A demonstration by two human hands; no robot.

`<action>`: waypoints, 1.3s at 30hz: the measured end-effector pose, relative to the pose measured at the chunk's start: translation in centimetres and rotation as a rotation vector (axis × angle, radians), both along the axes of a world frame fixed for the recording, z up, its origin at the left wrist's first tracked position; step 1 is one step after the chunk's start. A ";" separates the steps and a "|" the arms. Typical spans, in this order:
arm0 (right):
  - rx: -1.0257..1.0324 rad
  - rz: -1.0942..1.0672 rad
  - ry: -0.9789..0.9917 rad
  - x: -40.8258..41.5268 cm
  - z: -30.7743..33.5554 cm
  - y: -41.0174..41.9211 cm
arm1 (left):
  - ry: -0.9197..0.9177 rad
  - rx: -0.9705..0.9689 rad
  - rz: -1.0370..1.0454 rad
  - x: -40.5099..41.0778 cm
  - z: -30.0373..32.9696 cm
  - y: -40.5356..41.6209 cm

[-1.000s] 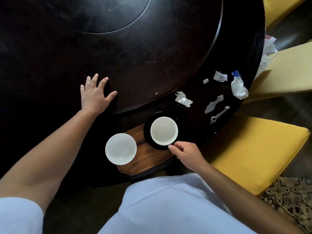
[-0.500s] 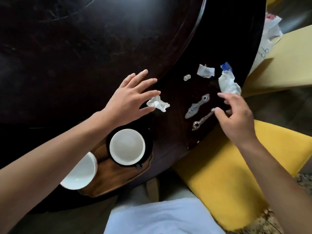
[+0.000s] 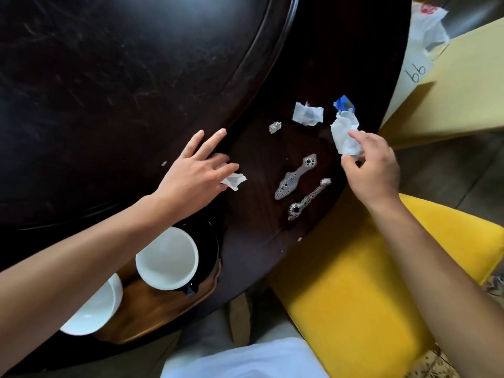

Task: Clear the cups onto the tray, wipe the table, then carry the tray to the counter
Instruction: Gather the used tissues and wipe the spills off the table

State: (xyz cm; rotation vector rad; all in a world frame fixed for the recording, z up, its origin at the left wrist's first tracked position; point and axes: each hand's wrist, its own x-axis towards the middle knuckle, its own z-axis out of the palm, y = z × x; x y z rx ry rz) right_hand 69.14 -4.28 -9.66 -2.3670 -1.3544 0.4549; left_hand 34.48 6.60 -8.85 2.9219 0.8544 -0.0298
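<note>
We see the dark round worktop [image 3: 136,91] filling most of the view, its raised inner disc ending in a curved lip that runs down past our left hand. A yellow chair seat [image 3: 368,282] sits tucked against the worktop's near right edge, and a pale yellow box [image 3: 450,85] beyond it carries the handwritten figures "66" or "99"; we cannot tell which way up.

The wooden tray [image 3: 141,304] lies at the near edge, holding two white cups: one [image 3: 167,259] on a black saucer, the other [image 3: 92,312] partly under our left forearm.

Our left hand [image 3: 193,173] is spread flat with fingers apart, its fingertips pressing on a small crumpled tissue [image 3: 234,180]. Our right hand [image 3: 373,170] is half closed, thumb and fingers pinching a larger white tissue wad [image 3: 344,135].

Between the hands lie two foamy spills [image 3: 296,177], clear of both. Further off sit a torn white wrapper [image 3: 307,113], a blue scrap [image 3: 344,103] and a tiny foil bit [image 3: 275,127].
</note>
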 end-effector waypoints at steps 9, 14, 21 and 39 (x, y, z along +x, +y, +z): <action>-0.009 -0.010 -0.012 0.3 -1.0 0.8 | -0.064 0.080 0.013 0.0 -1.5 -0.4; -0.080 0.034 -0.008 0.9 -0.9 1.4 | -0.071 0.075 0.017 0.5 -1.6 -0.5; 0.092 -0.035 0.150 1.8 0.6 1.8 | -0.258 -0.010 0.026 2.8 1.6 1.7; -0.021 -0.071 0.179 3.8 -0.9 8.5 | -0.145 -0.099 0.282 13.2 0.3 4.5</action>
